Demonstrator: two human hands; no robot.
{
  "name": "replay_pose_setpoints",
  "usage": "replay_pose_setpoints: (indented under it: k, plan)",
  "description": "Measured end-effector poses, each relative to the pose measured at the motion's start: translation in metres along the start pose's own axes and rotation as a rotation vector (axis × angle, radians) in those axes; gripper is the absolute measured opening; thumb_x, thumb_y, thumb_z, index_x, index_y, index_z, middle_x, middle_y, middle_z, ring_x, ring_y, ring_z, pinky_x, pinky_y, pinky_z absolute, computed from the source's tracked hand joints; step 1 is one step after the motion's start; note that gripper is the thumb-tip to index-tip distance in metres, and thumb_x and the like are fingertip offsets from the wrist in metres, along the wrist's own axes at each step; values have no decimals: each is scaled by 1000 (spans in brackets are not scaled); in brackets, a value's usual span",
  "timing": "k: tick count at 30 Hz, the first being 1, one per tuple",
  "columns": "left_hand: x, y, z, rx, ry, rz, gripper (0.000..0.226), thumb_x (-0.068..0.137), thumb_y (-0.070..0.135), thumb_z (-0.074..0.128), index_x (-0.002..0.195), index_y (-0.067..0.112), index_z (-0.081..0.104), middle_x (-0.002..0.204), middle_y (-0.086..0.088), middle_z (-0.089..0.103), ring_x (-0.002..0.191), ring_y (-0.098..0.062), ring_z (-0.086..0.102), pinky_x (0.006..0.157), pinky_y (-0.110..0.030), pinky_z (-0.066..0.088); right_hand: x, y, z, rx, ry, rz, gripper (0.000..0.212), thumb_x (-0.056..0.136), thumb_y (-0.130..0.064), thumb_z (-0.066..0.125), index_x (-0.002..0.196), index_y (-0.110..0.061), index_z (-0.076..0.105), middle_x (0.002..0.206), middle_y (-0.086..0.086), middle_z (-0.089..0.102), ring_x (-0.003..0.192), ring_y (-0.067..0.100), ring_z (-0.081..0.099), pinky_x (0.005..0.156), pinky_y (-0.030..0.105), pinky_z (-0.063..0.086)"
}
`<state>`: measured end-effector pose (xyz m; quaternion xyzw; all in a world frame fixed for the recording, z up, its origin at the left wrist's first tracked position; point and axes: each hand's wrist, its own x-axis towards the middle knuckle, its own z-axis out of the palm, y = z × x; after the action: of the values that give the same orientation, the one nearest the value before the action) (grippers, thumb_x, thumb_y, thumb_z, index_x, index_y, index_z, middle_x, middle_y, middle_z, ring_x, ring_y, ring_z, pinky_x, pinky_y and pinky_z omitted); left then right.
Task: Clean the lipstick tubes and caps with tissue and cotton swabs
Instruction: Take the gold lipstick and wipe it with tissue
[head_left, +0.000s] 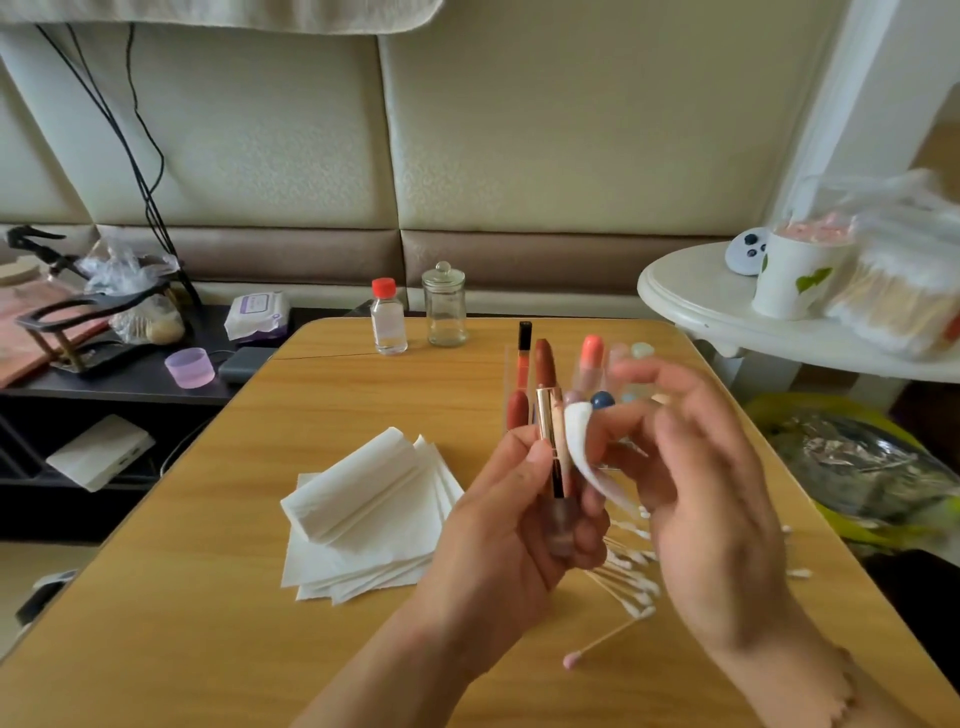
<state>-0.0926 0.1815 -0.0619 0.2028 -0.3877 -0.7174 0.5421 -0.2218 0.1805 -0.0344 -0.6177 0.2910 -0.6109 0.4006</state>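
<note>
Two hands up | left hand (511, 514) grips open lipstick tube (551, 441) above tissue stack (363, 499) | right hand (691, 467) pinches cotton pad (584, 452) on gold collar | wipe downward, avoid bullet

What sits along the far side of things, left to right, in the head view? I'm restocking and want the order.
Purple cup → wipes pack → red-capped bottle → glass jar → panda figure → paper cup.

left hand (511, 512) gripping lipstick (549, 415), right hand (696, 467) blurred
</note>
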Motion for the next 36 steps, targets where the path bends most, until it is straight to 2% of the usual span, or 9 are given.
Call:
replay_pose_setpoints:
  k: [2,4,12,17,23,25,29,33,36]
  plan:
    - [0,-2,2,8,16,20,24,94,28,47,110,11,47,74,-10,53,58,-19,47,57,-27,39,-1,3,6,24,130,79,8,96,-31,64,97,-23,66,81,7,70,66,18,65,59,29,53]
    - [0,-7,4,35,46,38,26,92,28,50,111,10,50,72,-11,48,56,-19,45,56,-27,39,-3,7,9,-42,179,115,19,81,-32,74,94,-18,70,82,-1,75,69,9,69,57,21,52]
    - [4,-10,-1,91,88,73,21,87,23,60,94,5,53,66,-11,49,54,-17,44,55,-27,38,-8,9,18,19,169,225,26,75,-48,68,93,-35,81,60,-4,64,56,11,55,51,30,49]
    - [2,-5,1,68,43,-11,22,90,27,55,94,5,55,66,-10,57,52,-16,45,55,-28,32,-5,4,16,38,179,219,21,79,-38,66,90,-29,82,49,-12,57,48,2,51,48,17,42]
    - [-1,-1,4,61,77,-58,22,88,31,57,84,9,54,63,-8,50,48,-13,39,45,-21,32,-6,8,17,48,180,246,23,78,-41,68,84,-25,82,52,12,51,47,13,44,44,25,40]
    - [-1,-2,3,27,68,-76,20,88,30,59,86,10,54,64,-7,51,49,-13,40,47,-22,33,-7,9,16,41,192,245,21,77,-39,69,83,-23,83,55,20,55,50,12,50,48,25,44]
    - [1,-9,1,137,171,54,21,84,22,68,84,9,52,68,-7,54,53,-13,42,60,-33,32,-9,13,14,-30,184,184,13,83,-31,71,89,-33,82,81,2,78,85,18,75,75,25,59]
    - [2,-16,3,416,285,231,24,91,30,62,89,7,57,71,-6,57,58,-12,44,59,-29,40,-5,11,16,-7,267,185,12,79,-30,71,84,-32,82,85,-3,79,84,8,74,71,16,54]
    - [1,-10,8,220,129,57,29,93,28,49,103,4,60,66,-2,54,60,-13,52,69,-37,46,-3,10,14,93,306,258,16,76,-32,70,85,-27,83,89,3,79,90,20,75,73,35,59]
